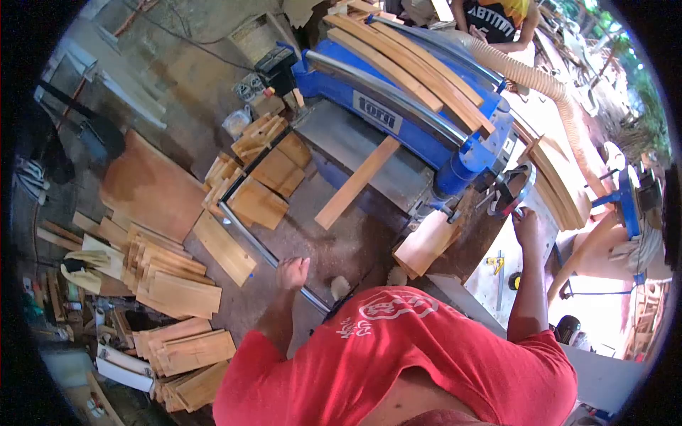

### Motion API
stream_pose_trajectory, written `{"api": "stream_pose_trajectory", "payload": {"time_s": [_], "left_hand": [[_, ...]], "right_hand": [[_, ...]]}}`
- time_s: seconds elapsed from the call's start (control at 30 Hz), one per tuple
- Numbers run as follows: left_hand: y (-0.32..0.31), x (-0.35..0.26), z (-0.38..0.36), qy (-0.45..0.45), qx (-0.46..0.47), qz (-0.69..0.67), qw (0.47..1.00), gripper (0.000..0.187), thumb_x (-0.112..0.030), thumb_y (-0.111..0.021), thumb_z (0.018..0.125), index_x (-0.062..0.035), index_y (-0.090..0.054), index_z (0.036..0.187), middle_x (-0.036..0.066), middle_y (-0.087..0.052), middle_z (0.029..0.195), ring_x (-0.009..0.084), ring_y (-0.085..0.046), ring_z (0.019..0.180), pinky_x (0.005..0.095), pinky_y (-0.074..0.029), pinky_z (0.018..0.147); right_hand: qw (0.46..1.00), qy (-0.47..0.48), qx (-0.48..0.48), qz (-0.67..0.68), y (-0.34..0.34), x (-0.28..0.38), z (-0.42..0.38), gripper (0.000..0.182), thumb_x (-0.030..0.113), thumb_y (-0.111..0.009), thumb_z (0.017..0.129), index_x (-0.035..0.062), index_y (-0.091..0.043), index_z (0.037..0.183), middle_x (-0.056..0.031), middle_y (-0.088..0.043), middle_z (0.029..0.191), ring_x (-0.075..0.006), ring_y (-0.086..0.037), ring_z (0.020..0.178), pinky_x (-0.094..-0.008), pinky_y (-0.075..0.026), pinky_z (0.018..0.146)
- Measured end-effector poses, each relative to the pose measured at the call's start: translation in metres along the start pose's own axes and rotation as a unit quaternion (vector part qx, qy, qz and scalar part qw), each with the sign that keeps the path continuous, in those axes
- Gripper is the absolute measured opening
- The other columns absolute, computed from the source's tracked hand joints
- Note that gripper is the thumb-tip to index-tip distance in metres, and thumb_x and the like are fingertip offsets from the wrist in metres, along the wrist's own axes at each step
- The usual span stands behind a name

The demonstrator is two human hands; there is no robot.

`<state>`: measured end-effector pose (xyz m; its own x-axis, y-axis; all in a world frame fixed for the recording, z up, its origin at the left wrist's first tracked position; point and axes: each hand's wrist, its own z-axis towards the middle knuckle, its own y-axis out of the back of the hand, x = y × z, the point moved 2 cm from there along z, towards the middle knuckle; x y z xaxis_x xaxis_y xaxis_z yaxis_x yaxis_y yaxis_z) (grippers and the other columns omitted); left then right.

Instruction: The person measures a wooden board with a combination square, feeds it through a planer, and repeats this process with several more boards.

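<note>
A blue thickness planer (398, 106) stands in front of me, and a wooden plank (357, 182) lies slanted on its grey outfeed table. My right hand (526, 226) is closed on the lower rim of the planer's round metal handwheel (513, 186) at its right side. My left hand (293, 272) hangs with its fingers apart and holds nothing. It is just above a long metal bar (249, 234) that runs across the floor. Several curved wooden slats (412, 64) rest on top of the planer.
Stacks of short boards (174, 284) and flat panels (259, 202) cover the floor at left. A ribbed dust hose (547, 84) runs off the planer to the right. Another person (497, 21) stands behind the machine. More curved slats (561, 181) lie at right.
</note>
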<state>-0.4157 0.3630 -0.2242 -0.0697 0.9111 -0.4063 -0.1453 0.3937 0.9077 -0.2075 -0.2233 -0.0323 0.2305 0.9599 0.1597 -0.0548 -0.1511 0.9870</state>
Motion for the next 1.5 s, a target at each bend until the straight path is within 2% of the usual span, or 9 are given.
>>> {"api": "stream_pose_trajectory", "payload": {"time_s": [0.13, 0.23, 0.33, 0.57, 0.67, 1.17, 1.37, 1.5], "left_hand": [[0.003, -0.003, 0.0, 0.016, 0.006, -0.012, 1.0, 0.034, -0.031, -0.055, 0.091, -0.0029, -0.062, 0.073, 0.02, -0.064, 0.077, 0.0418, -0.059, 0.076, 0.0521, -0.044, 0.073], [0.007, -0.008, 0.002, 0.022, 0.018, 0.004, 1.0, 0.032, -0.029, -0.055, 0.091, -0.004, -0.061, 0.072, 0.019, -0.065, 0.079, 0.0411, -0.06, 0.075, 0.0505, -0.044, 0.074], [0.002, -0.004, 0.003, 0.017, 0.015, 0.006, 1.0, 0.032, -0.029, -0.055, 0.091, -0.0041, -0.061, 0.073, 0.019, -0.066, 0.079, 0.0413, -0.06, 0.076, 0.051, -0.044, 0.074], [0.009, -0.014, 0.004, 0.029, 0.007, 0.002, 1.0, 0.033, -0.029, -0.056, 0.09, -0.0034, -0.059, 0.069, 0.02, -0.063, 0.074, 0.0413, -0.06, 0.072, 0.0508, -0.045, 0.068], [0.008, -0.014, 0.003, 0.033, -0.015, 0.006, 0.999, 0.034, -0.029, -0.056, 0.091, -0.0032, -0.058, 0.068, 0.019, -0.062, 0.072, 0.0415, -0.06, 0.072, 0.0514, -0.044, 0.069], [0.002, -0.007, 0.003, 0.065, 0.021, 0.009, 0.998, 0.034, -0.031, -0.056, 0.09, -0.0035, -0.062, 0.072, 0.02, -0.064, 0.076, 0.0418, -0.061, 0.074, 0.0519, -0.046, 0.07], [-0.001, -0.006, 0.002, 0.062, -0.003, -0.013, 0.998, 0.033, -0.03, -0.055, 0.091, -0.0021, -0.063, 0.074, 0.021, -0.063, 0.076, 0.0424, -0.06, 0.075, 0.0521, -0.046, 0.072], [-0.002, -0.002, 0.001, 0.073, 0.015, -0.003, 0.997, 0.034, -0.03, -0.054, 0.091, -0.0021, -0.063, 0.074, 0.022, -0.064, 0.076, 0.0424, -0.06, 0.075, 0.0519, -0.046, 0.072]], "right_hand": [[1.0, -0.022, 0.006, -0.015, 0.016, 0.016, -0.009, 0.025, 0.029, -0.065, 0.083, 0.0069, -0.07, 0.093, -0.0212, -0.068, 0.089, -0.0393, -0.066, 0.085, -0.0471, -0.051, 0.075], [1.0, -0.021, 0.006, 0.009, 0.013, 0.011, -0.007, 0.024, 0.028, -0.065, 0.083, 0.0076, -0.07, 0.094, -0.0212, -0.068, 0.09, -0.0389, -0.066, 0.085, -0.0469, -0.051, 0.075], [1.0, 0.006, -0.001, -0.029, 0.007, 0.008, -0.005, 0.021, 0.024, -0.068, 0.079, 0.012, -0.071, 0.096, -0.0161, -0.07, 0.09, -0.034, -0.067, 0.085, -0.0449, -0.052, 0.077], [1.0, 0.014, -0.005, -0.016, 0.001, 0.001, -0.002, 0.023, 0.024, -0.068, 0.078, 0.0124, -0.07, 0.097, -0.0164, -0.069, 0.089, -0.0342, -0.067, 0.086, -0.0446, -0.053, 0.077], [1.0, 0.009, -0.006, -0.018, 0.001, 0.001, -0.002, 0.023, 0.024, -0.069, 0.077, 0.0122, -0.07, 0.097, -0.0162, -0.07, 0.088, -0.0342, -0.067, 0.085, -0.0443, -0.053, 0.077], [1.0, -0.005, -0.001, -0.012, 0.006, 0.006, -0.004, 0.023, 0.022, -0.064, 0.076, 0.014, -0.072, 0.096, -0.0174, -0.07, 0.088, -0.0344, -0.067, 0.082, -0.0443, -0.053, 0.075], [1.0, 0.008, -0.017, -0.012, 0.004, 0.005, -0.005, 0.021, 0.023, -0.065, 0.077, 0.0133, -0.071, 0.096, -0.0175, -0.069, 0.087, -0.0351, -0.067, 0.082, -0.0447, -0.053, 0.075], [1.0, 0.006, -0.019, -0.011, 0.003, 0.003, -0.004, 0.021, 0.024, -0.066, 0.077, 0.0116, -0.07, 0.095, -0.0179, -0.069, 0.087, -0.0358, -0.067, 0.083, -0.0453, -0.053, 0.075]]}}
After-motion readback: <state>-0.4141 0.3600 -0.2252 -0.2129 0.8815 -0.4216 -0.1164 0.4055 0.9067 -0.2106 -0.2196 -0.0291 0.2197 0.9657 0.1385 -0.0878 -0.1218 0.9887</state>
